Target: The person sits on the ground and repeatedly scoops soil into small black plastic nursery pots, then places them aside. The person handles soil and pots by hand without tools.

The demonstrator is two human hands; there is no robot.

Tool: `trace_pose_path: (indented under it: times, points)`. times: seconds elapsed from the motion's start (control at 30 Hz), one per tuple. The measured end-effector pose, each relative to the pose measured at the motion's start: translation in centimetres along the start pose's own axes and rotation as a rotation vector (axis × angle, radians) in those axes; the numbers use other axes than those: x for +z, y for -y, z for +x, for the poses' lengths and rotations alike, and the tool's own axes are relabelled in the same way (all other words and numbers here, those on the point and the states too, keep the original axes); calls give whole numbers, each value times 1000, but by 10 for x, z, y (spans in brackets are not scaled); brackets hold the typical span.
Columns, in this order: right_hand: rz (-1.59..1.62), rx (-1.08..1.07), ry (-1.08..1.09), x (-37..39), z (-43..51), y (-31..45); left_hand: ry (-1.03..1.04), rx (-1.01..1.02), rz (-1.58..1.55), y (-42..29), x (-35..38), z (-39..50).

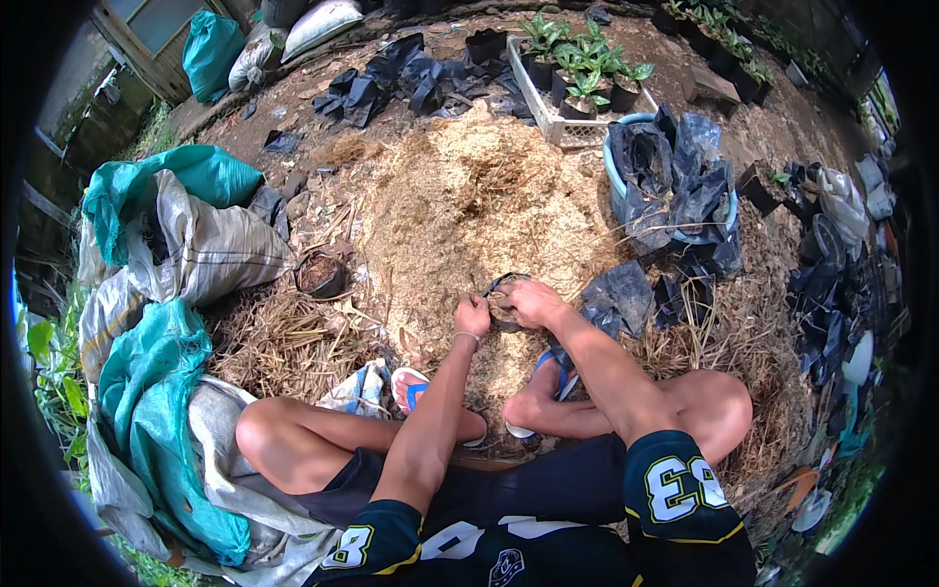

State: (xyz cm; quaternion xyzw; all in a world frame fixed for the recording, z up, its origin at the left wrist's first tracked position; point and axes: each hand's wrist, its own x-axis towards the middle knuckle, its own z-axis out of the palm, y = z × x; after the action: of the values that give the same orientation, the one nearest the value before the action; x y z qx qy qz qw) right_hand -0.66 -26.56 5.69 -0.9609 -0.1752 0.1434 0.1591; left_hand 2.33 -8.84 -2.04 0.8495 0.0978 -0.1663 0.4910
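Between my feet, over the pale husk material, a small black plastic planting bag [505, 281] is partly hidden behind my hands. My left hand [471, 315] pinches the bag's rim on its left side. At the bag's mouth, my right hand [534, 302] has its fingers bent over the opening; whether they grip the plastic or the filling is hidden. Some brownish fibre shows inside the rim. The heap of husks or wood shavings [433, 213] spreads out beyond my hands. A loose black plastic bag [620, 297] lies to the right of my right hand.
A blue tub [615, 187] of black bags stands at right, near a crate [539, 110] of potted seedlings [583, 59]. Left are a filled black pot [320, 275], dry straw [286, 345] and sacks [220, 246]. My feet in flip-flops [417, 392] flank the work spot.
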Motion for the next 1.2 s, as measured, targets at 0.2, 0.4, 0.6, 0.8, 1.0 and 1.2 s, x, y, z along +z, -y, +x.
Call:
trace_pose_path:
  times: [0.2, 0.4, 0.6, 0.8, 1.0, 1.2]
  points:
    - [424, 135, -114, -31, 6, -12, -85, 22, 35, -6, 0, 3]
    - [90, 8, -251, 1, -1, -15, -18, 54, 69, -8, 0, 2]
    - [-3, -42, -232, 1, 9, -11, 72, 54, 132, 7, -7, 10]
    - [-121, 283, 151, -160, -1, -24, -157, 478, 324, -38, -6, 14]
    - [-40, 580, -73, -307, -151, -57, 159, 680, 80, -145, 20, -29]
    - [-17, 1241, -75, -261, -402, -81, 311, 715, 63, -189, 18, -70]
